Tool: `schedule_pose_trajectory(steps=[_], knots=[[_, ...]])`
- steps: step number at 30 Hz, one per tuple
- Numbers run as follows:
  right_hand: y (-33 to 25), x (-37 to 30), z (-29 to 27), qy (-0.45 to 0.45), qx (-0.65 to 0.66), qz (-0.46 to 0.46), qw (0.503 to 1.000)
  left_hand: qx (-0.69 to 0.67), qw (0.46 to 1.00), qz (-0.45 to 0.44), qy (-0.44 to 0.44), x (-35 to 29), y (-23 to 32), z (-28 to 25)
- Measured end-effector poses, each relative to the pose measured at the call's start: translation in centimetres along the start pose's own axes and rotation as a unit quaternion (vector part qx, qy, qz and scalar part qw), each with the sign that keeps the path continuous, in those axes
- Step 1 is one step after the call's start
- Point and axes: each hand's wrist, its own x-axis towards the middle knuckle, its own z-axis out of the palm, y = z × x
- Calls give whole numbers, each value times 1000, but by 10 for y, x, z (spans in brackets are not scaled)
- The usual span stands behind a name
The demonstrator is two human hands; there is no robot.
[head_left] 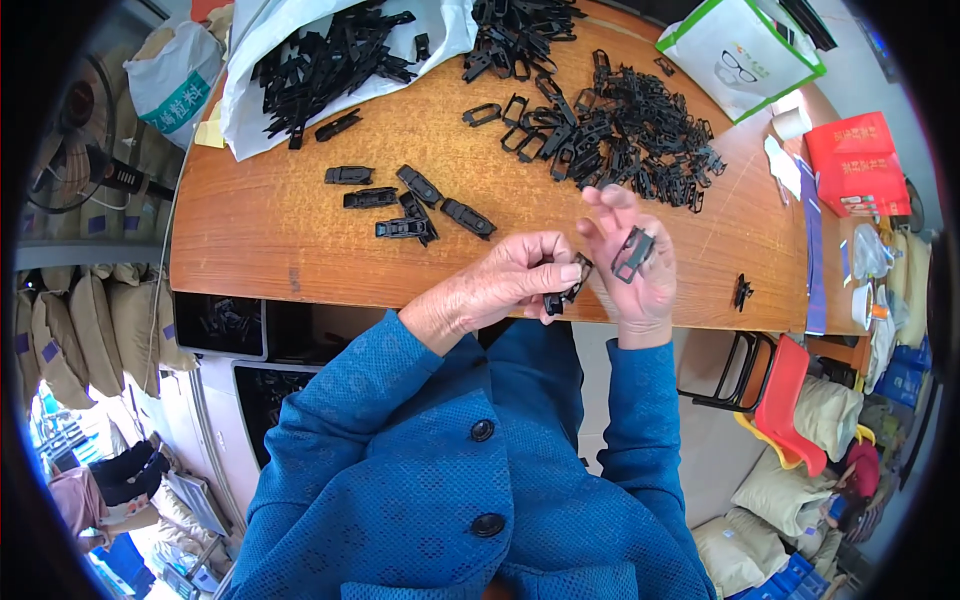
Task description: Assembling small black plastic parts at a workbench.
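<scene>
Over the table's front edge, my left hand pinches a small black plastic part between thumb and fingers. Close beside it, my right hand is turned palm up with its fingers loosely curled. A black rectangular plastic frame rests against that palm and its fingers. Several long black plastic pieces lie in a loose group on the table, left of my hands. Beyond my right hand spreads a heap of black plastic frames.
A white sack spills black pieces at the back left of the wooden table. A white bag with green trim and a red box stand at the right. One black piece lies near the front edge. A red chair stands below.
</scene>
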Motion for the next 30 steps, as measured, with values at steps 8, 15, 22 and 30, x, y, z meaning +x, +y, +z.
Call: schedule_pose_trajectory(steps=[8,15,22,30], knots=[[-17,9,16,140,-159,17,977,227,943,126,211,25,37,-21],[-3,2,31,98,-360,42,927,375,895,211,118,-3,17,-27],[-8,2,49,-5,-501,73,862,484,827,248,141,-17,19,-10],[4,8,54,0,-564,29,826,511,816,226,149,-23,27,-11]])
